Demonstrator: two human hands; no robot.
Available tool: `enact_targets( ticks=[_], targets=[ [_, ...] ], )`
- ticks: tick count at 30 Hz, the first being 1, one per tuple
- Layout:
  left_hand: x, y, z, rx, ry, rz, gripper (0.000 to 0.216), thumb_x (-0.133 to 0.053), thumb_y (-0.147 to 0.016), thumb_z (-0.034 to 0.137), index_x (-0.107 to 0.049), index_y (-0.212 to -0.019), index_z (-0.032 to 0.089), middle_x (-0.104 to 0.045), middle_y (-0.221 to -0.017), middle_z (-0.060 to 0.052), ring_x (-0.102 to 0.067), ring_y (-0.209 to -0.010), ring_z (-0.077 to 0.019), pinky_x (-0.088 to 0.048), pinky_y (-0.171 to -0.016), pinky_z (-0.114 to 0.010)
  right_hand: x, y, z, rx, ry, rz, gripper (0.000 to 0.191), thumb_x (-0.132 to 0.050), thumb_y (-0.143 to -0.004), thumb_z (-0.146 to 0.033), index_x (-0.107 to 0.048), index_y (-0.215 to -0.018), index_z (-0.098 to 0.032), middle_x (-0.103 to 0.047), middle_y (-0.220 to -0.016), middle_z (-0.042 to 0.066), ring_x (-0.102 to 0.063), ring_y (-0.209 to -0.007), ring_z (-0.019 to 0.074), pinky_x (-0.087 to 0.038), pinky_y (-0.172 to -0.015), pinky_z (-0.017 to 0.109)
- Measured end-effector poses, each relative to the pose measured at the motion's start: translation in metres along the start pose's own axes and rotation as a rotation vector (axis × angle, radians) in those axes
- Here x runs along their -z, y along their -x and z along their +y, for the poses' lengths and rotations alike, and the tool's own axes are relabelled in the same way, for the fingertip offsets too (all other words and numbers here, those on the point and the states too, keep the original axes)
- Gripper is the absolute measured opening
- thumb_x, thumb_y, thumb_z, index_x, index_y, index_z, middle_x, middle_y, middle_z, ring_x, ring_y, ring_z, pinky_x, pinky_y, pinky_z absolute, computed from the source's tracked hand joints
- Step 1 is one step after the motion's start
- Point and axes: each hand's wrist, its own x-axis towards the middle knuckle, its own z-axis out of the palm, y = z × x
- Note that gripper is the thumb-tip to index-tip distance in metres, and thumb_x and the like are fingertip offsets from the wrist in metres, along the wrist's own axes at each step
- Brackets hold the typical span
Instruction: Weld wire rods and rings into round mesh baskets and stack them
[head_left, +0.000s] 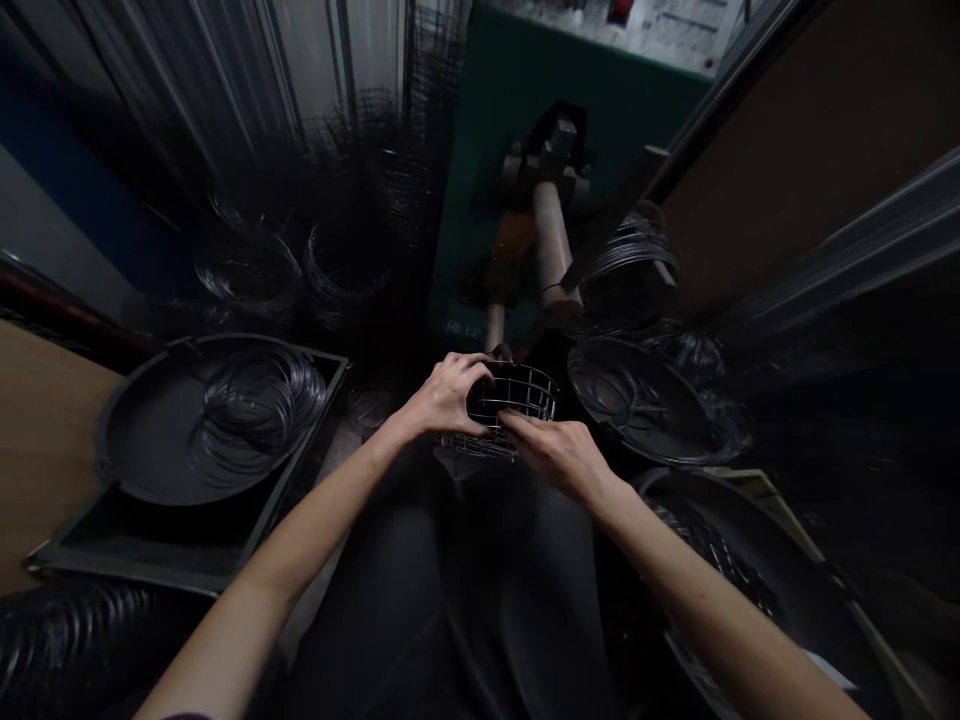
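A person sits in a cramped workshop corner, their dark-clothed lap [457, 600] filling the lower middle of the view. Straight ahead stands a green machine [517, 110] with a pale cylindrical post [550, 240] and a metal clamp fitting [551, 160] at its top. To the left, a wooden worktop [45, 440] runs along the edge of the view. A black square tray [142, 550] lies beside it, holding a wide, round black pan [142, 440] with a loose coil of thin wire [259, 405] inside. Two more black pans sit to the right, one beside the machine [630, 400] and one lower down, near the person's right knee [757, 560]. Both hold wire. Dim rings of wire mesh [345, 270] are stacked behind the hands, left of the machine.

The wire basket [517, 400], a small, round cage of metal hoops and uprights, is held up between both hands, over the lap and just in front of the post. The left hand [446, 395] curves over its left side, with the fingers wrapped across the top hoop. The right hand [555, 455] presses against the near side, its fingers lying together along the wires.
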Motion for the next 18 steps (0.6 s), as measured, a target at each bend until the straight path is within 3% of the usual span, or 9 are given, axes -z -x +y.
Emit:
enact_targets(
  ticks=[7, 13, 18],
  targets=[
    [0.007, -0.014, 0.002, 0.026, 0.003, -0.026, 0.063, -0.082, -0.054, 0.034, -0.053, -0.108, 0.019, -0.044, -0.136, -0.013, -0.040, -0.121, -0.0330, -0.041, -0.098, -0.052, -0.001, -0.008, 0.011, -0.020, -0.001, 0.057, 0.032, -0.047, -0.092, -0.024, -0.062, -0.121, -0.023, -0.070, -0.109, 0.005, -0.070, -0.076, 0.0143, -0.048, -0.055, 0.020],
    [0.005, -0.026, -0.008, -0.006, -0.006, -0.008, 0.064, -0.081, -0.054, 0.037, -0.053, -0.109, 0.020, -0.047, -0.133, -0.012, -0.041, -0.120, -0.0337, -0.040, -0.098, -0.053, 0.007, -0.018, 0.016, -0.069, -0.082, 0.021, 0.032, -0.048, -0.091, -0.024, -0.063, -0.119, -0.025, -0.068, -0.112, 0.004, -0.070, -0.078, 0.0168, -0.048, -0.056, 0.022],
    [0.007, -0.028, -0.011, -0.031, 0.056, -0.023, 0.062, -0.082, -0.054, 0.035, -0.054, -0.106, 0.019, -0.050, -0.124, -0.012, -0.045, -0.118, -0.0318, -0.041, -0.099, -0.049, 0.005, -0.014, 0.017, -0.120, -0.142, 0.050, 0.032, -0.048, -0.092, -0.027, -0.063, -0.120, -0.025, -0.069, -0.111, 0.005, -0.069, -0.082, 0.0163, -0.049, -0.062, 0.022]
  ],
)
